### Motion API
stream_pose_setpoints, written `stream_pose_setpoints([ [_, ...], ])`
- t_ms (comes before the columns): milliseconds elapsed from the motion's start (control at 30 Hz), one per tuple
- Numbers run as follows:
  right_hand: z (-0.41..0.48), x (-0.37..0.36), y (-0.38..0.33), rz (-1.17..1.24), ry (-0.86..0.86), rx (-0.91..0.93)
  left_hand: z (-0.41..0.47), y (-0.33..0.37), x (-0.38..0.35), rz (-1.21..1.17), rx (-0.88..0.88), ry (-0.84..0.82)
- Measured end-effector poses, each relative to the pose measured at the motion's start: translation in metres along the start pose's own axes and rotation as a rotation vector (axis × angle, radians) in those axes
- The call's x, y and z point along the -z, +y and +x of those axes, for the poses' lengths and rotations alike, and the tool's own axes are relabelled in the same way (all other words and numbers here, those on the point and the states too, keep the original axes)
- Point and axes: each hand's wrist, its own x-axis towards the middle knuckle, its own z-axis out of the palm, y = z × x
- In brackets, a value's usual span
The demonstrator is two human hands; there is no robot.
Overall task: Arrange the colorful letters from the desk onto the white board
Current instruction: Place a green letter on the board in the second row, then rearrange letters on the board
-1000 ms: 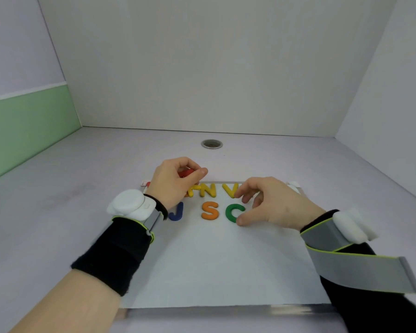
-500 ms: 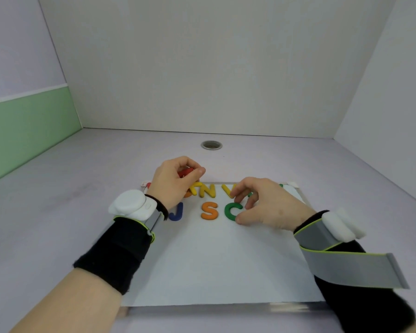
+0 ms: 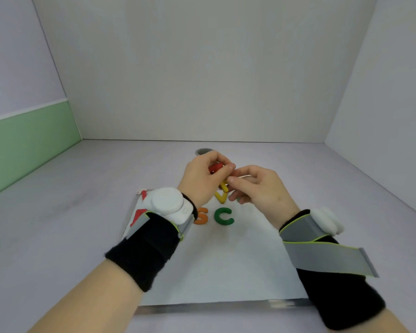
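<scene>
A: Both hands have lifted off the board and met in mid-air! Left fingers (image 3: 222, 170) pinch shut on the red letter (image 3: 215, 168).

B: And the right hand (image 3: 257, 186)?

A: Off the green C (image 3: 223, 216) now, fingers curled against that red piece. Whether it grips, I can't tell.

B: The board (image 3: 226, 260)?

A: Flat on the tabletop (image 3: 70, 212); yellow V (image 3: 221, 197), orange S (image 3: 201, 218) and the C sit at its far end, below the hands.
</scene>
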Motion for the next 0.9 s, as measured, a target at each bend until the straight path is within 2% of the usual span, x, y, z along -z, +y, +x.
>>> stream_pose_setpoints([
  [133,0.001,0.017,-0.002,0.109,0.054,-0.088,0.006,0.011,-0.021,-0.043,-0.003,0.012],
  [333,0.004,0.048,-0.002,-0.063,0.097,-0.092,0.006,0.009,-0.036,-0.107,0.088,0.037],
  [533,0.002,0.044,0.012,-0.278,-0.045,-0.137,0.007,-0.004,-0.031,-0.173,0.249,0.043],
  [700,0.003,0.042,0.014,-0.358,-0.131,-0.113,0.005,-0.009,-0.027,-0.164,0.376,0.031],
  [900,0.006,0.035,0.020,-0.502,-0.171,0.000,0.001,-0.010,-0.029,-0.140,0.361,-0.012],
])
